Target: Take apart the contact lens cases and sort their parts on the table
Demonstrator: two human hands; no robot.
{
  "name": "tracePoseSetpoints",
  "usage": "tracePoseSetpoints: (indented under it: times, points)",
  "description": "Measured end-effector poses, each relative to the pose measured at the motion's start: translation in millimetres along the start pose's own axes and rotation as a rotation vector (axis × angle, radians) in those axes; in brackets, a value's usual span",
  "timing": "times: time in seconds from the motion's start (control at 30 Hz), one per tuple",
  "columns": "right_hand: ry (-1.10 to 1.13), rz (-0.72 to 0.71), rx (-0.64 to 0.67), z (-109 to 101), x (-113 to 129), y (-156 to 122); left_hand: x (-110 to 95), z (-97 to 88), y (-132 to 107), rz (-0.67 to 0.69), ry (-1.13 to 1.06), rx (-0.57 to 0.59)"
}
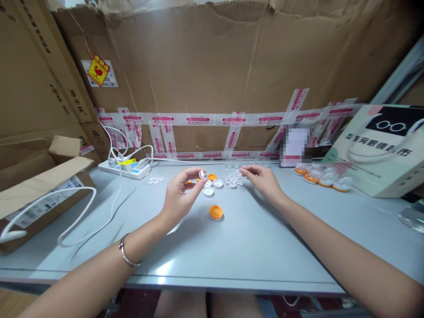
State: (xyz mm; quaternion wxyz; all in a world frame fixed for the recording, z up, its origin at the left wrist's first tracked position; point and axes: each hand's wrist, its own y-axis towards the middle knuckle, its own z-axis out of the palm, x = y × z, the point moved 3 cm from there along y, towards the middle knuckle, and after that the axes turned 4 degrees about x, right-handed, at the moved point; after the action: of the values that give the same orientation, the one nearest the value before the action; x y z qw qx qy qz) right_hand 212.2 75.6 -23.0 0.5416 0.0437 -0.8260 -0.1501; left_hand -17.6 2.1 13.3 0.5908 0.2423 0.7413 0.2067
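Observation:
My left hand [182, 192] is raised over the table, thumb and fingers pinching a small white plastic piece [202, 174]. Right by it lie several round caps, among them a white cap [208, 191] and an orange cap [212, 177]. My right hand [261, 179] has its fingertips closed together at a pile of small white pieces [232, 179]; whether a piece is between them is too small to tell. Nearer to me, an orange round cap [216, 212] with a white spot at its centre stands alone on the table.
Small white discs [155, 179] lie at left, near a power strip [126, 169] with white cables. Clear domed pieces with orange bases [323, 178] are at right, beside a paper bag [380, 150]. An open cardboard box [43, 194] stands at far left; a large carton [198, 66] walls the back.

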Motion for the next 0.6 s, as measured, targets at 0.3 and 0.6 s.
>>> tracePoseSetpoints:
  times: [0.3,0.6]
  points:
    - [-0.082,-0.006,-0.036,-1.9,-12.5,7.4,5.9,3.4,1.0,-0.111,-0.094,0.042]
    - [0.349,-0.044,0.263,28.5,45.2,-35.2,1.8,7.1,0.8,-0.183,-0.229,0.116]
